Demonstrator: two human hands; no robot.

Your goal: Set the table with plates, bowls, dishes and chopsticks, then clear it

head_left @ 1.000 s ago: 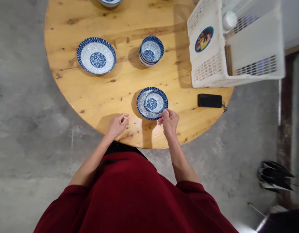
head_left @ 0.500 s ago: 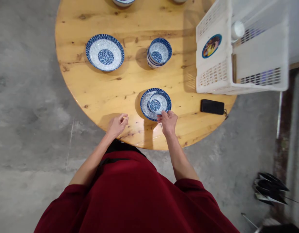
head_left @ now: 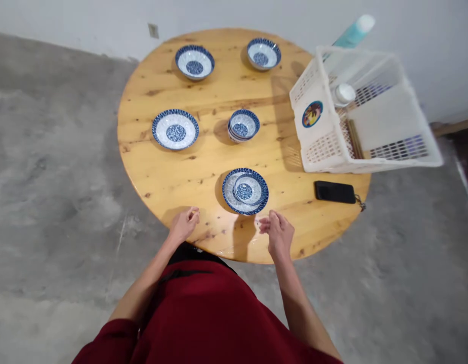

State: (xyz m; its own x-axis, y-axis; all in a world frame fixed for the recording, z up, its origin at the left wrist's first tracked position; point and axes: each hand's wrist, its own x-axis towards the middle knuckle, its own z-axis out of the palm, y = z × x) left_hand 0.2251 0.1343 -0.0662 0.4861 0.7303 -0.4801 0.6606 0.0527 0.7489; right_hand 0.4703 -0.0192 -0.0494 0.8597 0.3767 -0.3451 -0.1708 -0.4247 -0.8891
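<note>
A small blue-and-white bowl [head_left: 249, 189] sits inside a larger patterned plate [head_left: 230, 201] near the front of the round wooden table. Just right of and below that plate is my right hand [head_left: 281, 233], touching nothing, its fingers partly bent and apart. My left hand [head_left: 183, 224] hovers over the table's near left edge with curled fingers and nothing visible in them. Beyond the plate stands a stack of small bowls [head_left: 243, 126]. Three wide dishes lie around it: a left dish [head_left: 175, 130], a far left dish [head_left: 195, 62] and a far right dish [head_left: 263, 54].
On the right side of the table [head_left: 214, 167] stands a white plastic basket [head_left: 321, 146] holding a white round container [head_left: 345, 94] and chopsticks [head_left: 355, 139]. A black phone [head_left: 334, 192] lies in front of it. A teal cylinder [head_left: 354, 32] shows behind the basket.
My right hand has let go of the small bowl and drawn back to the right. The bowl stays in the plate. The view has tilted up, showing the far dishes.
</note>
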